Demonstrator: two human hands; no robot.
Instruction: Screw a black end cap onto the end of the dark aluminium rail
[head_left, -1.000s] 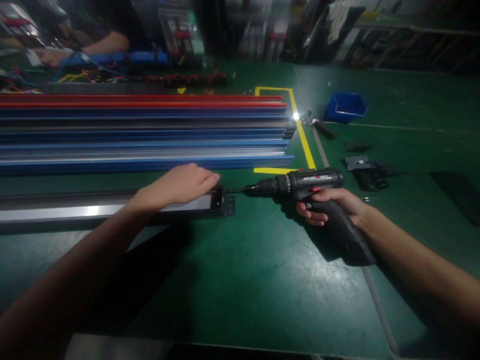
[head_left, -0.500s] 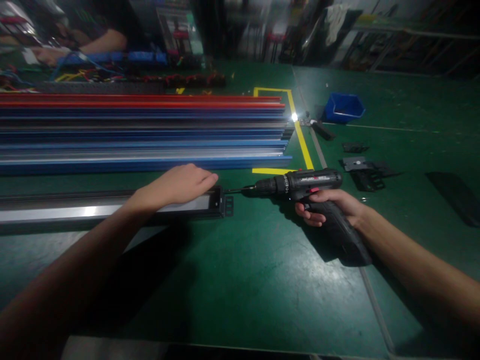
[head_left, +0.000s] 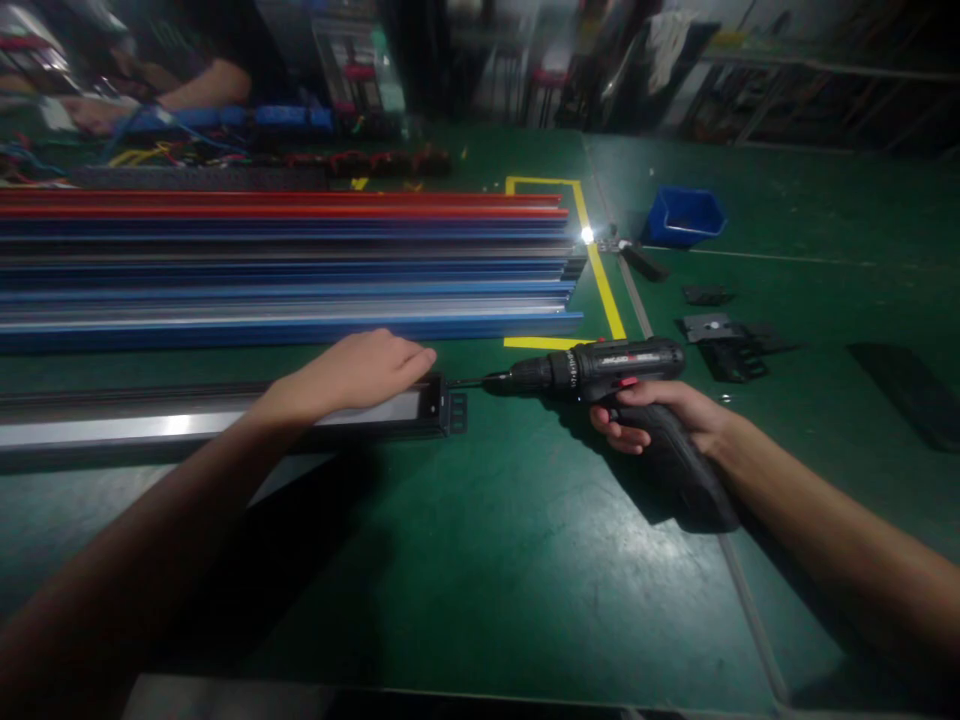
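A long black housing with a pale strip (head_left: 187, 420) lies across the green table (head_left: 487, 560), its end cap (head_left: 446, 405) pointing right. My left hand (head_left: 360, 365) lies on top of the housing near that end, fingers curled down over its far edge. My right hand (head_left: 660, 410) is wrapped round the grip of a black cordless drill (head_left: 600, 370), with a finger at the red trigger. The drill lies level, and its bit (head_left: 469, 381) points left and meets the end cap.
Long red, blue and grey rails (head_left: 285, 265) are stacked behind the housing. Yellow tape (head_left: 604, 280) marks the table. A blue bin (head_left: 682, 215) and black metal parts (head_left: 724, 340) sit to the right. Another person's arm (head_left: 195, 85) works at the far left among wires.
Almost nothing has moved. The drill and my right hand have shifted slightly left toward the end cap, and my left hand keeps its place on the housing.
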